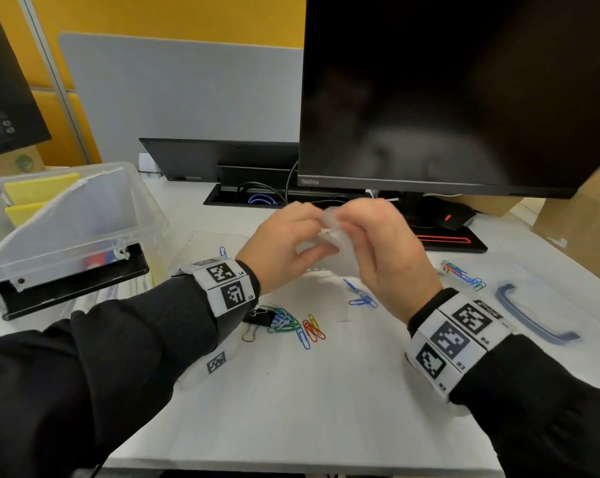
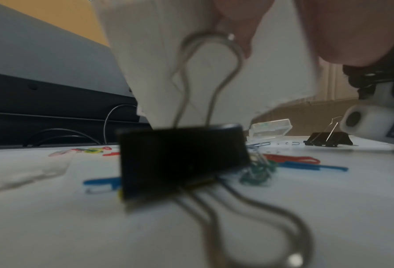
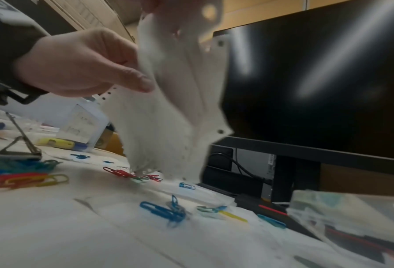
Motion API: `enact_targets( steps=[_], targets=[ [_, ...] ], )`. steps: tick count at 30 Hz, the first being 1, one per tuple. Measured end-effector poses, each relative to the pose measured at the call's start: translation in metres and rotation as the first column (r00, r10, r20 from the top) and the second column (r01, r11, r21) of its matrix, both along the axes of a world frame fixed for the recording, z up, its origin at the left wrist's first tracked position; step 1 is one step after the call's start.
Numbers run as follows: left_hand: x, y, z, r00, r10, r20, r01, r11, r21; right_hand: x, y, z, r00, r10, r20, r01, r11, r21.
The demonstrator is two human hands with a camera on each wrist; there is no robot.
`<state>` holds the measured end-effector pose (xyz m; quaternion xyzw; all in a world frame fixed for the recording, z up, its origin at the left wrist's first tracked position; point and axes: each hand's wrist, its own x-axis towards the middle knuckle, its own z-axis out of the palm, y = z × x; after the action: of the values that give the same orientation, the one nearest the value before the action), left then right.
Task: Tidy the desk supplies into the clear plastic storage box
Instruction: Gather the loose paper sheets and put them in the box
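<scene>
Your left hand (image 1: pixel 284 243) and your right hand (image 1: pixel 384 250) are raised together above the middle of the table (image 1: pixel 291 408), in front of the monitor (image 1: pixel 464 91). Both grip the same thin translucent plastic sheet (image 3: pixel 168 112), which has a row of punched holes along one edge and hangs down toward the table. Your left thumb and fingers (image 3: pixel 131 76) pinch it from one side; your right fingers curl round its upper part. The sheet's lower edge hangs just above a few red paper clips (image 3: pixel 122 173).

Coloured paper clips (image 1: pixel 305 327) lie scattered near the front of the table between your wrists, with a black binder clip (image 2: pixel 180 163) under your left wrist. Another bunch of clips (image 1: pixel 464 276) lies toward the right edge, near a blue-grey handle (image 1: pixel 532 315). The clear plastic storage box (image 1: pixel 84 215) stands open at the left edge, with yellow pads (image 1: pixel 40 188) inside.
</scene>
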<state>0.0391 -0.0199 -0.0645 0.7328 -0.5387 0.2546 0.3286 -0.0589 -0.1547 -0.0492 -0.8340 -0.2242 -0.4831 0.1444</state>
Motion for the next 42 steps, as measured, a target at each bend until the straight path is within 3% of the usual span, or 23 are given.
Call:
enact_targets(
  steps=[3,6,9,12,14,18,24,26,27,28,30,31,33,36,42],
  targets=[
    [0.004,0.001,0.003,0.985,0.103,-0.135,-0.114,0.991,-0.074,0.002,-0.009,0.001,0.979,-0.198,0.048,0.189,0.971,0.147],
    [0.002,0.002,0.006,0.953,0.151,-0.261,-0.183,0.978,-0.104,0.001,-0.015,0.001,0.902,-0.372,-0.219,0.429,0.83,0.356],
    [-0.003,0.005,0.008,0.933,0.054,-0.355,-0.113,0.983,-0.148,-0.003,-0.024,-0.005,0.817,-0.233,-0.528,0.494,0.755,0.431],
    [-0.005,0.007,0.007,0.913,-0.026,-0.407,-0.051,0.983,-0.178,-0.004,-0.025,-0.01,0.742,-0.015,-0.67,0.45,0.752,0.482],
    [-0.006,0.007,0.007,0.909,-0.075,-0.41,-0.014,0.977,-0.211,-0.003,-0.021,-0.012,0.748,0.052,-0.661,0.398,0.762,0.51],
    [-0.009,0.006,0.006,0.908,-0.112,-0.404,0.024,0.976,-0.217,-0.001,-0.02,-0.011,0.855,0.055,-0.515,0.316,0.733,0.603],
    [0.005,0.006,0.008,0.926,0.156,-0.345,-0.199,0.976,-0.091,-0.004,-0.02,-0.007,0.912,-0.081,-0.402,0.317,0.762,0.565],
    [0.017,0.011,0.005,0.869,0.448,-0.21,-0.425,0.893,0.149,-0.005,-0.021,-0.007,0.906,-0.12,-0.405,0.351,0.748,0.563],
    [0.027,0.016,-0.001,0.784,0.613,-0.096,-0.549,0.758,0.353,-0.006,-0.022,-0.007,0.901,-0.132,-0.413,0.367,0.739,0.565],
    [0.035,0.022,-0.006,0.671,0.741,-0.012,-0.623,0.573,0.533,-0.006,-0.022,-0.008,0.896,-0.143,-0.421,0.382,0.732,0.564],
    [0.043,0.038,-0.01,0.505,0.861,0.059,-0.585,0.292,0.757,-0.006,-0.023,-0.008,0.889,-0.163,-0.428,0.403,0.723,0.561],
    [0.046,0.044,-0.013,0.502,0.863,0.054,-0.524,0.254,0.813,-0.005,-0.023,-0.009,0.889,-0.17,-0.426,0.409,0.715,0.567],
    [0.049,0.049,-0.017,0.526,0.85,-0.017,-0.405,0.268,0.874,-0.005,-0.025,-0.009,0.888,-0.176,-0.426,0.421,0.687,0.592],
    [0.044,0.043,-0.014,0.508,0.861,0.009,-0.32,0.179,0.93,-0.005,-0.025,-0.011,0.877,-0.188,-0.442,0.445,0.665,0.6],
    [0.04,0.046,-0.018,0.386,0.908,-0.16,-0.488,0.348,0.8,-0.008,-0.02,-0.007,0.877,-0.198,-0.438,0.457,0.627,0.632]
  ],
)
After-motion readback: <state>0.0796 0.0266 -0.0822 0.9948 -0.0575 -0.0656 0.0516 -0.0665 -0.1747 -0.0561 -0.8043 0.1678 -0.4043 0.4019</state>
